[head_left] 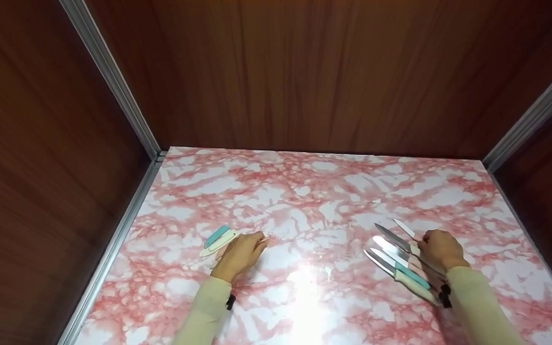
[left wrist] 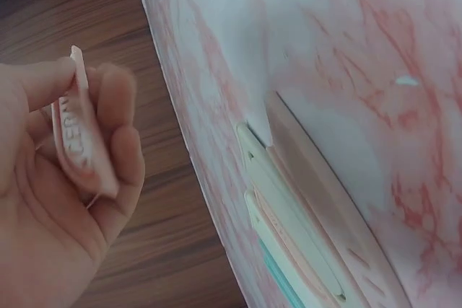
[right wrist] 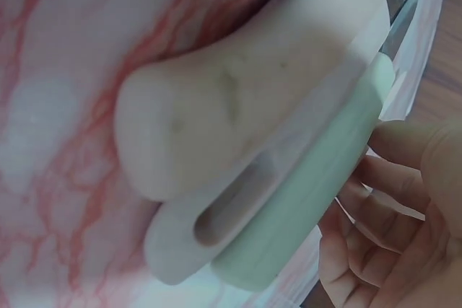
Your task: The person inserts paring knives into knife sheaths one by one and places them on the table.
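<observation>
My left hand point(head_left: 241, 254) pinches a small pink blade sheath point(left wrist: 85, 138) with raised letters, between thumb and curled fingers. Beside that hand lie a teal sheath point(head_left: 217, 235), cream sheaths point(head_left: 218, 245) and a larger pink sheath point(left wrist: 325, 192). Over on the right, my right hand point(head_left: 441, 249) grips a knife by its handle, which the fingers hide; its white blade point(head_left: 404, 228) points away to the left. Several other knives lie close against that hand, among them one with a teal handle point(head_left: 412, 276), one with a cream handle point(head_left: 415, 288) and one with a pale green handle point(right wrist: 310, 185).
The table point(head_left: 324, 191) has a red and white marbled top. Dark wood panels point(head_left: 285, 76) stand behind it and at both sides, with metal rails point(head_left: 113, 81) at the corners. A bright glare point(head_left: 307, 297) falls on the near middle.
</observation>
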`<state>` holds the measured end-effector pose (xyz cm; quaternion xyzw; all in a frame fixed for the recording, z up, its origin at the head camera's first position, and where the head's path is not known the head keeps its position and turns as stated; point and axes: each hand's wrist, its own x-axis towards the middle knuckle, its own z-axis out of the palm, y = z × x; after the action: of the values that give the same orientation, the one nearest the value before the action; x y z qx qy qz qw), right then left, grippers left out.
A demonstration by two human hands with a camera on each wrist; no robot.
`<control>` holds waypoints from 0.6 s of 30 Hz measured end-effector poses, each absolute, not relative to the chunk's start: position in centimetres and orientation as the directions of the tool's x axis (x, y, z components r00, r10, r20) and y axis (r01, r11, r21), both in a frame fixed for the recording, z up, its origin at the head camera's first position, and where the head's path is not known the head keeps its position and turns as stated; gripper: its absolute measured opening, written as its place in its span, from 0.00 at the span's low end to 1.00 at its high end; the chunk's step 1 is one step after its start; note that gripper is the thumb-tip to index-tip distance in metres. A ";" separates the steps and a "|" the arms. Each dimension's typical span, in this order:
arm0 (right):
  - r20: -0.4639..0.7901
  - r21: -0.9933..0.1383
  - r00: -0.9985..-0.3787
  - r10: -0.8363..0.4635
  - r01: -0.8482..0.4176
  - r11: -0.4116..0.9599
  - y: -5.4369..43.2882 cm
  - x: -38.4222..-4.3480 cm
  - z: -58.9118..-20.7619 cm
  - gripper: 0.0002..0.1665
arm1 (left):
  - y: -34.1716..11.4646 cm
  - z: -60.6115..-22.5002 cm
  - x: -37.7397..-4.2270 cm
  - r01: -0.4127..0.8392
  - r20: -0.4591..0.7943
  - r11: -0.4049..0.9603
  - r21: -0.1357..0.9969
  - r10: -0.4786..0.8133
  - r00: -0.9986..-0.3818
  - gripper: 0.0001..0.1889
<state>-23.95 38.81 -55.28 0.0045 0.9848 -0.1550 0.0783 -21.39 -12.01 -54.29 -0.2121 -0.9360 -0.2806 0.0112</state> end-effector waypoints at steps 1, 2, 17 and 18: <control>-0.159 -0.307 -0.987 -0.010 0.040 0.951 38.8 -23.9 -55.3 0.18 | -12.0 -54.3 -21.4 0.410 0.145 0.751 0.518 0.396 -0.907 0.09; -0.162 -0.310 -0.987 -0.003 0.048 0.950 38.8 -23.9 -55.4 0.18 | -11.9 -54.3 -21.4 0.418 0.152 0.749 0.514 0.400 -0.904 0.09; -0.068 -0.374 -0.997 -0.041 -0.013 0.927 38.6 -24.4 -55.3 0.20 | -10.9 -53.8 -21.7 0.463 0.172 0.693 0.552 0.449 -0.877 0.11; -0.042 -0.377 -0.998 -0.050 -0.031 0.926 38.3 -24.4 -55.1 0.20 | -10.8 -53.7 -21.7 0.460 0.166 0.692 0.556 0.450 -0.878 0.11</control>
<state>-24.42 38.32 -55.07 -0.0205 0.9809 -0.1918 0.0252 -21.74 -10.85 -53.69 -0.2471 -0.9198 -0.3048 0.0084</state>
